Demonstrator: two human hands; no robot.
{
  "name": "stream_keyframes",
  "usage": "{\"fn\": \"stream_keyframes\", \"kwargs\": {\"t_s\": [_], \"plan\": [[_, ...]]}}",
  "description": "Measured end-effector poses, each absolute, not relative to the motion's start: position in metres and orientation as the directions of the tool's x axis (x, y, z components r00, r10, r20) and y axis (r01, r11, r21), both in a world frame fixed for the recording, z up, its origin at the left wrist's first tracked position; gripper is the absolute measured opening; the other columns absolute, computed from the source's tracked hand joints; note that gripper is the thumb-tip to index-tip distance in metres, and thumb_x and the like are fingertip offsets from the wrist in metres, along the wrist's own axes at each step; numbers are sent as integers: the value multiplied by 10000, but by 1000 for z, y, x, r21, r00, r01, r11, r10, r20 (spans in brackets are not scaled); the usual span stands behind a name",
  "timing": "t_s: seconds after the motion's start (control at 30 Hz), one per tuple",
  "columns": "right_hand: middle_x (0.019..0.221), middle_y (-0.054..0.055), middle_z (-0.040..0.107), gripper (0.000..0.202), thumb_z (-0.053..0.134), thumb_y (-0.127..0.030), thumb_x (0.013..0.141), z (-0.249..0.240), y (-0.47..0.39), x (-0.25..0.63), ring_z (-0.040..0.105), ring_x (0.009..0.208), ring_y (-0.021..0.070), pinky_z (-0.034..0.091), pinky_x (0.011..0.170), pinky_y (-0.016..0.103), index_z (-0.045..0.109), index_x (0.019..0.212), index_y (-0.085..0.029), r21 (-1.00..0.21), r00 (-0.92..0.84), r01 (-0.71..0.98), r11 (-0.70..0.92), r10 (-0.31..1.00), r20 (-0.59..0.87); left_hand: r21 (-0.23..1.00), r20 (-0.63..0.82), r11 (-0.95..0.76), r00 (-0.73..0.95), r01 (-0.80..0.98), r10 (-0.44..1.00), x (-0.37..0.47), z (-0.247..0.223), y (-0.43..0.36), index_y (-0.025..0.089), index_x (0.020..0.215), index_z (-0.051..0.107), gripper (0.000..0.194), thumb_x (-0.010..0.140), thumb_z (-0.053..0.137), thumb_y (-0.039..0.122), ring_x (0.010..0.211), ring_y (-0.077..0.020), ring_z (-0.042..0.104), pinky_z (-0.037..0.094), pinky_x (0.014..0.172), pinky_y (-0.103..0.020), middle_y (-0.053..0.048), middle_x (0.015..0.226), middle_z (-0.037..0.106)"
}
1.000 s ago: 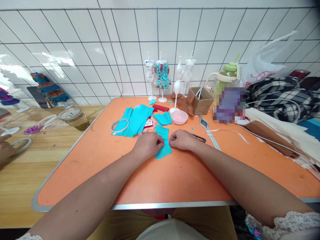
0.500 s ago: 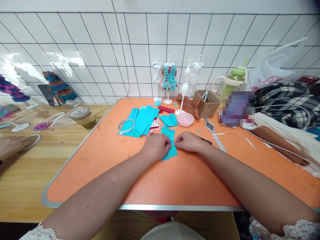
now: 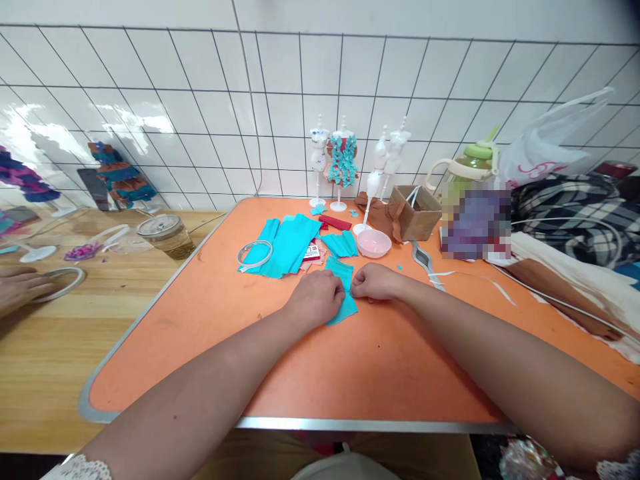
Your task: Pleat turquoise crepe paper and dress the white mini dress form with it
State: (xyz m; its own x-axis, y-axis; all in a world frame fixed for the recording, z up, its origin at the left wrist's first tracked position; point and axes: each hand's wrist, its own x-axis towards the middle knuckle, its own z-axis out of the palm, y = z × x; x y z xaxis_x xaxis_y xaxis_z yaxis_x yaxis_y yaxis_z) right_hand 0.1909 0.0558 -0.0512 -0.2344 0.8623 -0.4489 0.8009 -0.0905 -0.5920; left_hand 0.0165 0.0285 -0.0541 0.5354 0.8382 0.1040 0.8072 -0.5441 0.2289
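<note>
A small turquoise strip (image 3: 341, 271) lies on the orange table in front of me. My left hand (image 3: 320, 297) has its fingers pinched on the left side of this strip, covering part of it. Against its right edge, my right hand (image 3: 373, 281) is also closed in a pinch on the strip. Just beyond are a larger turquoise piece (image 3: 293, 247) with a white hoop (image 3: 255, 255) on it, and a smaller gathered turquoise piece (image 3: 341, 245). A pink bowl (image 3: 374, 244) sits behind my right hand.
Small white mannequins (image 3: 319, 157), one dressed in turquoise and red (image 3: 343, 160), stand by the tiled wall. A cardboard box (image 3: 416, 212), a green-lidded bottle (image 3: 473, 163) and cloth are at the right. Another person's hand (image 3: 23, 290) touches a hoop at the far left.
The view has shifted slightly, so things sit a little lower. My two hands stay pinched at the strip, almost unmoved. The dark tool behind my right wrist no longer shows.
</note>
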Motion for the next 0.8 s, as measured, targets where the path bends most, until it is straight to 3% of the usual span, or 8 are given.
{"fn": "stream_keyframes", "kwargs": {"t_s": [0.17, 0.6, 0.8], "plan": [[402, -18, 544, 80, 648, -159, 612, -40, 62, 176, 567, 442, 131, 463, 423, 206, 569, 611, -170, -503, -139, 836, -219, 802, -580, 151, 185, -519, 492, 841, 851, 19, -57, 25, 214, 800, 671, 221, 846, 474, 303, 921, -268, 546, 346, 849, -470, -81, 908, 628], [469, 20, 588, 163, 702, -174, 609, -36, 75, 165, 614, 474, 147, 521, 439, 241, 549, 579, -131, -384, -82, 888, -253, 734, -675, 141, 212, -489, 456, 861, 864, 18, -63, 28, 209, 778, 645, 201, 829, 499, 337, 913, -278, 550, 341, 829, -469, -78, 865, 634], [515, 12, 584, 190, 676, -275, 695, -34, 75, 179, 622, 499, 135, 507, 455, 219, 591, 602, -133, -460, -145, 854, -245, 736, -662, 232, 167, -426, 396, 874, 903, 14, -61, 32, 237, 830, 651, 173, 797, 566, 384, 995, -299, 532, 366, 829, -459, -69, 951, 626]]}}
